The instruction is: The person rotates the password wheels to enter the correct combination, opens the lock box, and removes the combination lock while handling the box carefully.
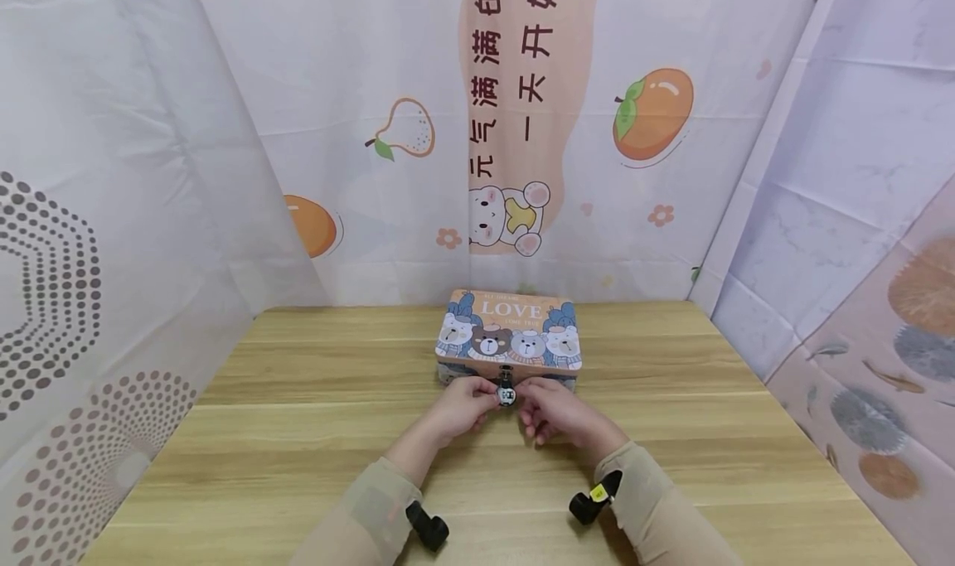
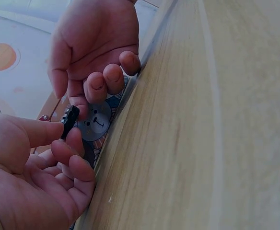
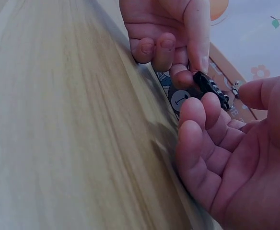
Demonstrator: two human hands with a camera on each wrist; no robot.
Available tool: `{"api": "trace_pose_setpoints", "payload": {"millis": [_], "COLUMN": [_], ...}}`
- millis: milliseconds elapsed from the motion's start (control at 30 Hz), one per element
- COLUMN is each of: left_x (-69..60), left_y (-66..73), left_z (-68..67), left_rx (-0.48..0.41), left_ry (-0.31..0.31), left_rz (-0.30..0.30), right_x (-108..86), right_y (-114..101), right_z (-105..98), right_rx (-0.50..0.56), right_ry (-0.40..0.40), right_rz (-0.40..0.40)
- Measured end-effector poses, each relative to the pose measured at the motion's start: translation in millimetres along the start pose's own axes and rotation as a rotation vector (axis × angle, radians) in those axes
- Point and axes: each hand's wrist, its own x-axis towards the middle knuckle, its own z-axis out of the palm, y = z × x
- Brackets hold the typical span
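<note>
A small black combination padlock [image 1: 506, 395] hangs at the front clasp [image 1: 506, 374] of a closed tin box [image 1: 515, 309] printed with bears and the word LOVE. My left hand [image 1: 464, 406] pinches the padlock's body between thumb and forefinger. In the right wrist view the padlock [image 3: 211, 87] shows its row of dials. Close by on the other side, my right hand [image 1: 555, 410] has its forefinger beside the lock. Its thumb stands apart from the lock in the right wrist view, and the other fingers are loosely bent. Whether the forefinger touches the lock is unclear.
The box stands near the back edge of a wooden table [image 1: 313, 433]. Behind it hangs a printed curtain [image 1: 358, 193], with more cloth at the left [image 1: 134, 218] and right [image 1: 828, 210]. Black wrist cameras [image 1: 429, 526] sit on both sleeves.
</note>
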Motion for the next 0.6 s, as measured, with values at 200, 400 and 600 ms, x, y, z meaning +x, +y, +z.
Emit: {"api": "trace_pose_setpoints", "payload": {"millis": [200,400,600], "left_x": [0.7,-0.8,-1.3], "left_y": [-1.4,-0.8,0.3], "left_z": [0.4,1.5,1.8], "left_rx": [-0.006,-0.008,-0.006], "left_ry": [-0.003,0.007,0.002], "left_rz": [0.008,0.015,0.013], "right_x": [0.4,1.7,3.9], "right_y": [1.6,5.0,6.0], "right_z": [-1.2,-0.5,2.3], "right_rx": [-0.010,-0.053,-0.095], "right_ry": [0.000,0.019,0.042], "right_rz": [-0.004,-0.046,-0.074]}}
